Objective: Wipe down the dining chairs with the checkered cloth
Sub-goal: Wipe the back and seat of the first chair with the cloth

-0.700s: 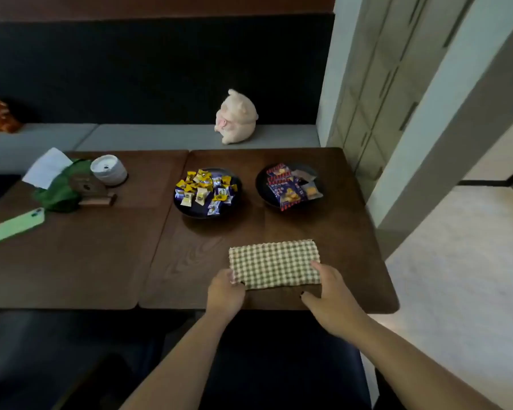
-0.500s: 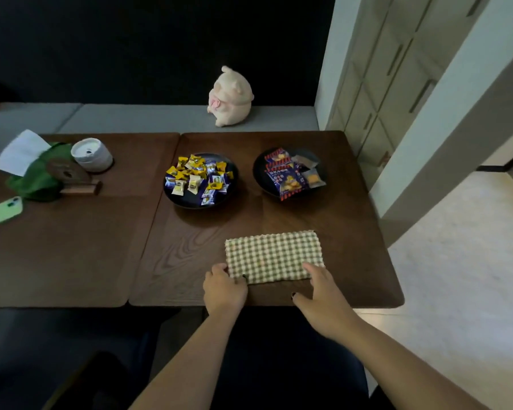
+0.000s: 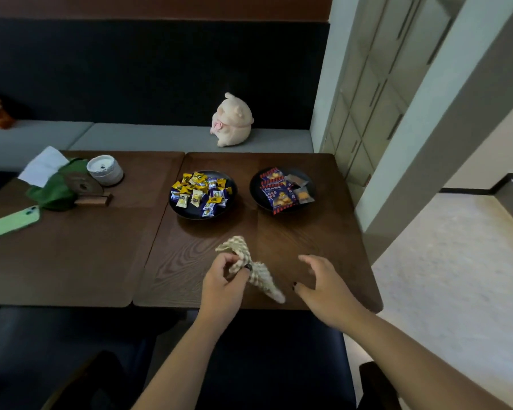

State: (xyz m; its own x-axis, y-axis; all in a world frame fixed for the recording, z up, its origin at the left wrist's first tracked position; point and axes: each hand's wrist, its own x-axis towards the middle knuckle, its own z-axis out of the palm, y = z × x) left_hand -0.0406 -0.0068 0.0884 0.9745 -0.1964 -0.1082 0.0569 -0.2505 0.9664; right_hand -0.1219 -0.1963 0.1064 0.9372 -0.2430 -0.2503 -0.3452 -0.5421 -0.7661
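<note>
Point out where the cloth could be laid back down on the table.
Bare wood lies between the right hand and the snack plate, and on the left tabletop in front of the green phone. The two plates and the far-left corner are crowded.

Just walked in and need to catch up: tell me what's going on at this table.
A person stands at the near edge of a dark wooden table. Their left hand grips a bunched checkered cloth, lifted off the tabletop, while the right hand hovers open beside it, holding nothing. No chair is being wiped yet. Further back sit a bowl of wrapped candies and a bowl of snack packets.
</note>
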